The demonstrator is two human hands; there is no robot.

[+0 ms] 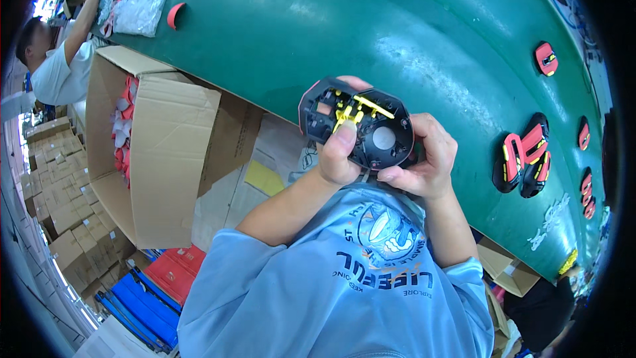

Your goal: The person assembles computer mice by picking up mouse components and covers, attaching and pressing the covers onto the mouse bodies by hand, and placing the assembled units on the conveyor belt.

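Note:
Between my hands, above the table's near edge, is a black plastic housing (pixel 364 136) with its inner side facing up. Yellow parts and a round silvery disc show inside it, and a bit of red shows along its rim. My left hand (pixel 339 159) grips its left half, with the thumb laid on the inside by the yellow pieces and fingertips showing past the far edge. My right hand (pixel 430 156) closes around the right end, thumb low at the near rim. The undersides of the housing and most left-hand fingers are hidden.
The green table (pixel 278 33) spans ahead. Black-and-red parts with yellow bits (pixel 523 156) lie at right. A cardboard box (pixel 169 152) of red and white pieces stands at left. A co-worker (pixel 63 69) reaches toward a plastic bag (pixel 142 0) at far left.

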